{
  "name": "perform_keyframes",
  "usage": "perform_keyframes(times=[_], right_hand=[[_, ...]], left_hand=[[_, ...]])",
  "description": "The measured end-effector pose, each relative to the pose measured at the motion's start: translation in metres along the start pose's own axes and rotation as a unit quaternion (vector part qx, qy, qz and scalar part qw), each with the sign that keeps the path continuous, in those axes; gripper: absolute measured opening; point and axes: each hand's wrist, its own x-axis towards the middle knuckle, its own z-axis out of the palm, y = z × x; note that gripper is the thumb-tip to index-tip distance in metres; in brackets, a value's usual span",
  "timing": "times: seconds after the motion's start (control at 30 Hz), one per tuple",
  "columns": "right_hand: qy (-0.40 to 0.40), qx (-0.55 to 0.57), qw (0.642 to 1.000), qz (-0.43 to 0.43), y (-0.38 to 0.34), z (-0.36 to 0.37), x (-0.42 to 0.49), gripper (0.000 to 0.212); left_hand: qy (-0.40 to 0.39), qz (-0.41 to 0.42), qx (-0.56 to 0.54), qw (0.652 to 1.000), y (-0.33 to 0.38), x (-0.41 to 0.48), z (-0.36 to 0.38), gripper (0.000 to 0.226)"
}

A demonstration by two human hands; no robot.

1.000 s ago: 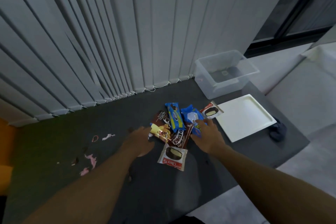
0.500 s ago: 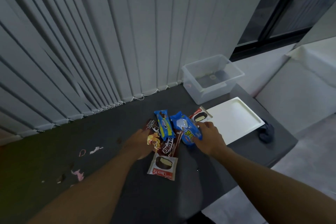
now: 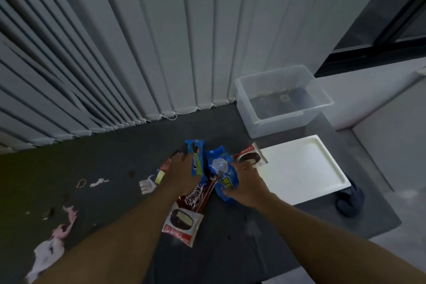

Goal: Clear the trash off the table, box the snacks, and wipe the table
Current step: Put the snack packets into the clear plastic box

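A pile of snacks lies mid-table. It holds a blue Oreo pack (image 3: 196, 152), a crinkly blue snack pack (image 3: 221, 166), a brown Krunch bar (image 3: 198, 199), a near Choco Pie (image 3: 182, 223) and a far Choco Pie (image 3: 250, 157). My left hand (image 3: 181, 175) lies on the pile's left side, fingers curled over the Oreo pack. My right hand (image 3: 245, 183) grips the blue snack pack from the right, thumb under its near end. A clear plastic box (image 3: 258, 127) stands at the back right. Its white lid (image 3: 302, 168) lies in front of it.
Pink and white trash scraps (image 3: 66, 217) litter the dark table (image 3: 119, 145) at left, with a white wrapper (image 3: 147, 185) beside my left hand. A dark cloth (image 3: 350, 200) sits at the table's right edge. Vertical blinds (image 3: 138, 41) hang behind the table.
Both hands have pressed in on the snack pile. My left hand moved up onto the Oreo pack, uncovering the white wrapper. My right hand closed around the blue snack pack.
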Motion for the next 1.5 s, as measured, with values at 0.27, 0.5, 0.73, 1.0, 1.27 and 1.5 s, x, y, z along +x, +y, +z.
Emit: perform_keyframes(times=[0.27,0.5,0.73,1.0,1.27,1.5], right_hand=[[-0.024,-0.009,0.999,-0.031,0.003,0.016,0.019,0.111],[-0.026,-0.002,1.000,-0.005,-0.005,0.016,0.030,0.110],[0.020,0.022,0.999,-0.042,-0.004,-0.007,0.024,0.092],[0.108,0.029,0.991,-0.071,-0.010,-0.055,0.008,0.082],[0.209,0.053,0.973,-0.085,-0.004,-0.122,0.007,0.074],[0.239,0.046,0.969,-0.048,0.025,-0.189,0.026,0.074]], left_hand=[[0.007,-0.051,-0.070,0.996,0.018,0.025,0.029,0.087],[0.026,-0.064,-0.092,0.993,0.021,0.024,0.030,0.079],[0.050,-0.052,-0.101,0.992,0.020,0.017,0.014,0.075],[0.076,0.001,-0.106,0.991,0.037,0.007,-0.020,0.078],[0.121,0.065,-0.138,0.981,0.084,0.003,-0.052,0.077],[0.151,0.094,-0.160,0.971,0.128,0.019,-0.064,0.079]])
